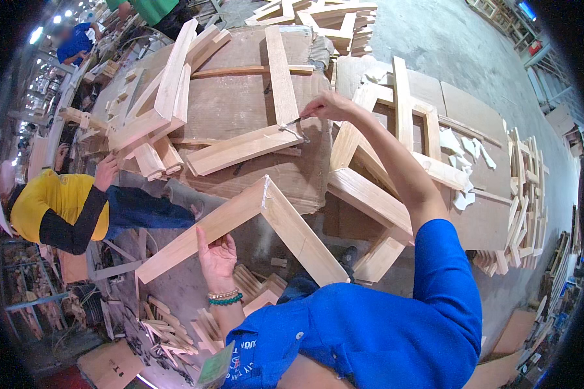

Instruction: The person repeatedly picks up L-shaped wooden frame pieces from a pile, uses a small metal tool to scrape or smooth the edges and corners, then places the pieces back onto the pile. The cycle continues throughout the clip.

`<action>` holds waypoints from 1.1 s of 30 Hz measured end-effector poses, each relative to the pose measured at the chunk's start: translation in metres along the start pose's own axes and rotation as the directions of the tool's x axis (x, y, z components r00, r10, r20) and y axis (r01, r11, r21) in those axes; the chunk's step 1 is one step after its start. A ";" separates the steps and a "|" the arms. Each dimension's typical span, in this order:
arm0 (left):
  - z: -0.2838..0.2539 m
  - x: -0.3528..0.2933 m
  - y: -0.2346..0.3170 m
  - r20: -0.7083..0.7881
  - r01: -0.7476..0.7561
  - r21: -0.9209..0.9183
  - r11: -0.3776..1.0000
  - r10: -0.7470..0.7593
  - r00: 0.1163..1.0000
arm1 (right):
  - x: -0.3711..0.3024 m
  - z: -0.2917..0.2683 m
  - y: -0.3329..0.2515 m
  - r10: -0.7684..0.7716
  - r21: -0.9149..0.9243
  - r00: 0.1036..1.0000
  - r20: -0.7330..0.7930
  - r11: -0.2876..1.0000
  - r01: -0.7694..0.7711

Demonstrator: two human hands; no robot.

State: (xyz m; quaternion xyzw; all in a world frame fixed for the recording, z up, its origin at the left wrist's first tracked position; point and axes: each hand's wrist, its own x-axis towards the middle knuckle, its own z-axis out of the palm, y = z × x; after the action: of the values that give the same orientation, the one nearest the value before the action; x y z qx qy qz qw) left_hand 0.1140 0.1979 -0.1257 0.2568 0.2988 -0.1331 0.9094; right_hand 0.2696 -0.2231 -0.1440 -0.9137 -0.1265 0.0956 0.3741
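Note:
My left hand [218,258] grips a pale L-shaped wooden frame piece [207,228] along one arm of it, palm up. A whitish smear marks its corner, which points away from me. Stretched out over the table, my right hand [329,106] pinches a thin, dark-tipped tool whose exact kind I cannot make out. The tool's tip touches the corner of a second L-shaped wooden piece [246,148], where some whitish paste shows. That piece lies on a cardboard-covered table [230,107].
A co-worker in a yellow shirt [65,201] stands at the left, one hand near stacked wooden frames [156,117]. More frames [373,201] lie at right beside torn white scraps [461,152]. Several frames are piled at the far end and right edge. Wood pieces [169,327] lie below.

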 end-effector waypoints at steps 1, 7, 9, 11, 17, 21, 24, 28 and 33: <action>0.001 -0.001 0.000 -0.004 0.005 0.000 1.000 -0.005 1.000 | -0.003 0.000 0.002 0.002 0.032 1.000 0.016 0.999 -0.003; 0.008 0.005 -0.003 0.030 0.038 -0.010 0.999 -0.038 0.999 | -0.013 -0.004 0.009 0.039 0.048 0.999 -0.027 0.998 -0.037; 0.005 0.010 -0.003 0.029 0.055 -0.007 0.998 -0.055 0.998 | -0.019 -0.006 0.011 0.040 0.055 0.999 -0.030 0.998 -0.038; 0.000 0.013 -0.002 0.061 0.066 -0.027 0.997 -0.064 0.996 | -0.024 -0.007 0.008 0.048 0.058 0.998 -0.029 0.997 -0.046; 0.000 0.015 -0.003 0.054 0.077 -0.035 0.996 -0.075 0.996 | -0.039 -0.005 0.008 0.073 0.025 0.996 -0.059 0.997 -0.072; -0.001 0.015 -0.002 0.017 0.056 0.005 0.998 -0.057 0.998 | -0.037 -0.004 0.008 0.039 0.022 0.992 -0.120 0.999 -0.037; 0.004 0.015 -0.004 0.008 0.085 -0.003 0.996 -0.085 0.996 | -0.026 -0.001 0.007 0.017 0.009 0.984 -0.178 1.000 -0.015; 0.004 0.012 -0.003 0.027 0.043 0.009 0.999 -0.043 0.999 | -0.005 -0.001 -0.005 -0.036 -0.212 0.983 -0.181 0.977 -0.003; 0.003 0.009 0.001 -0.012 0.058 -0.016 0.998 -0.059 0.998 | 0.010 -0.006 0.003 0.008 -0.156 0.996 -0.089 0.988 -0.022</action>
State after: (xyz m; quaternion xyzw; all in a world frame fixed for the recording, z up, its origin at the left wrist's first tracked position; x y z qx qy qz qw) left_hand 0.1226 0.1961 -0.1291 0.2415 0.3130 -0.1556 0.9053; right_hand 0.2809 -0.2262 -0.1433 -0.9445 -0.1102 0.0477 0.3057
